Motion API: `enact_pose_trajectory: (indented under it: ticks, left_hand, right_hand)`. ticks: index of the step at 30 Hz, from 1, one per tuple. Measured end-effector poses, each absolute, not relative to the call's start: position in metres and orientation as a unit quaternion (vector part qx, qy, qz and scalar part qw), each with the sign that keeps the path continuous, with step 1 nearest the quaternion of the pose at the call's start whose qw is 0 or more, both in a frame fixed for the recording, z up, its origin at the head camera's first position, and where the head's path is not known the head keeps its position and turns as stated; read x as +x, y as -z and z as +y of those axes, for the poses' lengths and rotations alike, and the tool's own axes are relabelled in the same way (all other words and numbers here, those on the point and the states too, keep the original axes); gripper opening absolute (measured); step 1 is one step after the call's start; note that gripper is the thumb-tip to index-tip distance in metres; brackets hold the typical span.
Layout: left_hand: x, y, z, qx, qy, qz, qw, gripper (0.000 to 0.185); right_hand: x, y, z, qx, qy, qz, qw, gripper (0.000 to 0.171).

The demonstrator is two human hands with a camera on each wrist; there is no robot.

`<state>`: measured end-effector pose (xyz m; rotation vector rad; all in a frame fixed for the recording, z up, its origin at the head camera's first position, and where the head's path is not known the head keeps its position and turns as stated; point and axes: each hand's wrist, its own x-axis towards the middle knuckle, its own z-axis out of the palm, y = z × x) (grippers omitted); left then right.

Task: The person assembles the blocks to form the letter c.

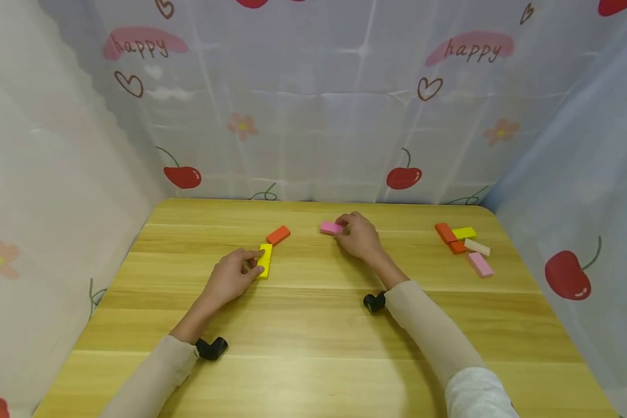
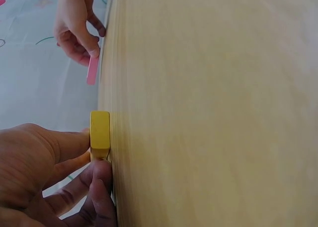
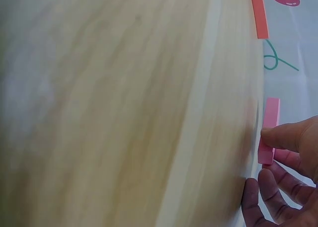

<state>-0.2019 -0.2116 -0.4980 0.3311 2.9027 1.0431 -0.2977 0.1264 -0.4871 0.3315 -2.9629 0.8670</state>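
My left hand pinches a yellow block between thumb and fingers, left of the table's middle. In the left wrist view that yellow block shows its narrow end. Just beyond it lies an orange block, close to the yellow one's far end. Toward the back of the table, my right hand holds a pink block by its right end. The right wrist view has the pink block between the thumb and the fingers.
At the table's right lies a loose cluster: orange blocks, a yellow block, a pale wooden block and another pink block. Patterned curtains hang behind and at both sides of the wooden table.
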Motion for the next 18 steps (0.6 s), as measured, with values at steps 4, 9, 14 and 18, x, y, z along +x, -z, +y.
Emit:
enact_pose_trajectory:
  ticks: [4,9,14,18]
  left_hand:
    - [-0.202,0.498,-0.211,0.106,-0.338,0.935,0.019,0.046]
    - [-0.202,0.498,-0.211,0.106,-0.341,0.934,0.018,0.046]
    - [-0.201,0.499,-0.211,0.104,-0.341,0.934,0.019,0.046]
    - [-0.202,0.500,-0.211,0.104,-0.342,0.934,0.020,0.046]
  right_hand:
    - [-0.299,0.487,0.122,0.112,-0.281,-0.953,0.019,0.034]
    - [-0.300,0.487,0.116,0.119,-0.277,-0.953,0.021,0.032]
    - [-0.302,0.488,0.110,0.133,-0.268,-0.954,0.023,0.031]
    - [-0.304,0.489,0.106,0.139,-0.266,-0.954,0.022,0.030]
